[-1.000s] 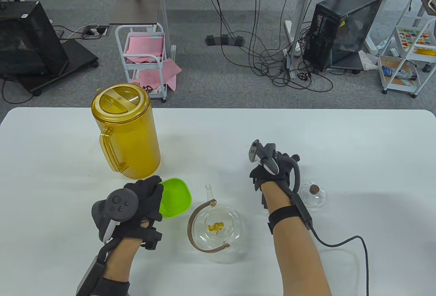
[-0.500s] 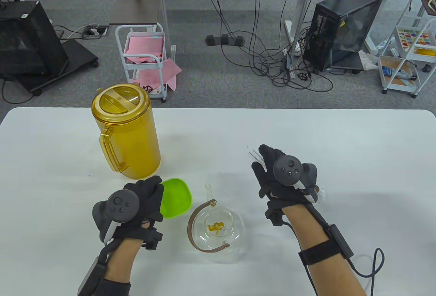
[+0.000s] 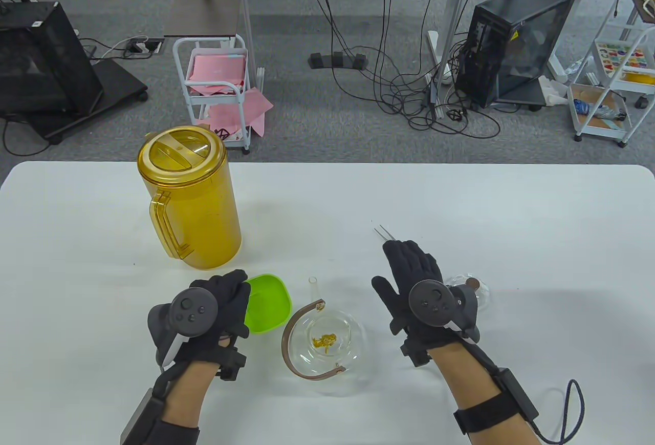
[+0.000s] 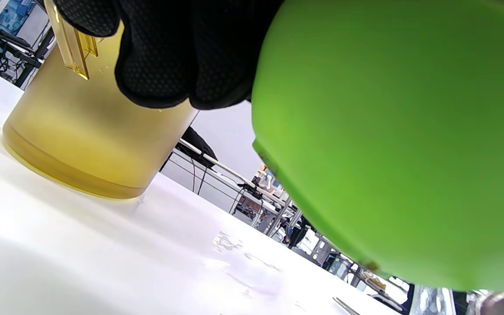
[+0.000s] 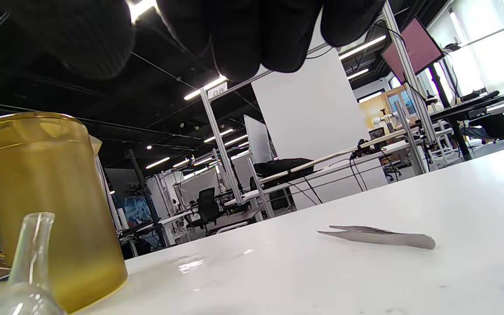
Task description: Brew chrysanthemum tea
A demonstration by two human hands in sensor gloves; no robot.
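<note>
Tweezers [image 5: 379, 237] lie flat on table [image 3: 511, 219], long axis diagonal, tips pointing far-left toward pitcher [image 3: 190, 199]. Right hand [image 3: 417, 286] hovers over their rear end, fingers straight, holding nothing. Left hand [image 3: 215, 306] grips green bowl [image 3: 266, 301] beside glass teapot [image 3: 327, 342].

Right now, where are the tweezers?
The tweezers lie flat on the table, right of centre in the table view, just beyond the right hand's fingertips and not held.

Little legible text is to be found. In the right wrist view a small white sign [image 5: 218, 92], mounted high on a metal post [image 5: 217, 135] in the background, bears two characters that appear to read "08", though they cannot be made out with certainty.
</note>
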